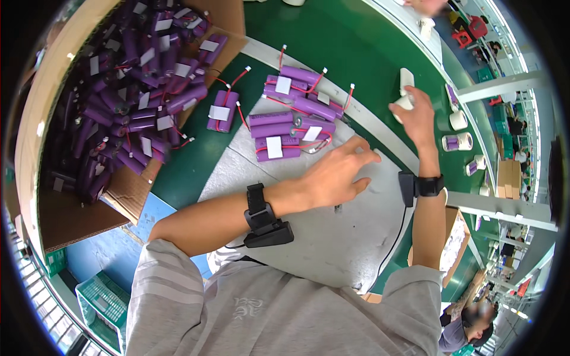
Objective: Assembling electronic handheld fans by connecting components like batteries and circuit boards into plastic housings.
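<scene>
Purple battery packs (pixel 292 127) with red wires, white connectors and white labels lie bunched on the grey work surface (pixel 303 237). My left hand (pixel 332 172) hovers over that surface just to the right of the packs, fingers apart and holding nothing. Farther off on the right, my right hand (pixel 417 113) has its fingers closed round a small white cylindrical piece (pixel 404 105). Just beyond, a second white cylindrical piece (pixel 407 78) sits on the green surface. One single battery pack (pixel 223 111) lies left of the bunch, its wires upward.
A large cardboard box (pixel 133 190) full of purple battery packs stands at the left. Along the right, white holders (pixel 457 142), some with purple packs inside, sit on a green belt. A green basket (pixel 104 302) is at lower left. Other people (pixel 466 332) are farther away.
</scene>
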Demonstrator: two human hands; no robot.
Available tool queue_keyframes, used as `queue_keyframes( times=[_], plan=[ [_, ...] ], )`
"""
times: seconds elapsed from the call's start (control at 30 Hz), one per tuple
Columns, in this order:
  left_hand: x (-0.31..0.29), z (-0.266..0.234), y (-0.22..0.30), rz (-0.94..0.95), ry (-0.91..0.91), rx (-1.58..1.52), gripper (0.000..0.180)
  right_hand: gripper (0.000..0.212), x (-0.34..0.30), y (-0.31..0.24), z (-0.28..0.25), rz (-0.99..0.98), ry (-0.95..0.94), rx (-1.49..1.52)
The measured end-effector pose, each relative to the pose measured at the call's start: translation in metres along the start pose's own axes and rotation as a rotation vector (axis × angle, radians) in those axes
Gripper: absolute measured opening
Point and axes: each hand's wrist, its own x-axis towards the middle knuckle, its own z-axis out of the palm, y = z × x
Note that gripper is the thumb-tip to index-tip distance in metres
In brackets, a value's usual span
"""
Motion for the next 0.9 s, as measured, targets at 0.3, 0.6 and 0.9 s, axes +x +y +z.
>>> queue_keyframes(
  times=[0.3,0.6,0.9],
  plan=[
    [0.002,0.003,-0.001,0.074,-0.002,-0.049,0.016,0.037,0.028,-0.033,-0.003,-0.175,0.11,0.073],
    [0.005,-0.004,0.006,0.14,-0.039,-0.048,0.036,0.027,0.005,-0.103,0.01,0.02,-0.631,0.347],
    [0.004,-0.008,0.018,0.077,0.241,-0.242,0.025,0.022,-0.067,-0.103,-0.093,-0.2,0.008,0.54]
  ],
)
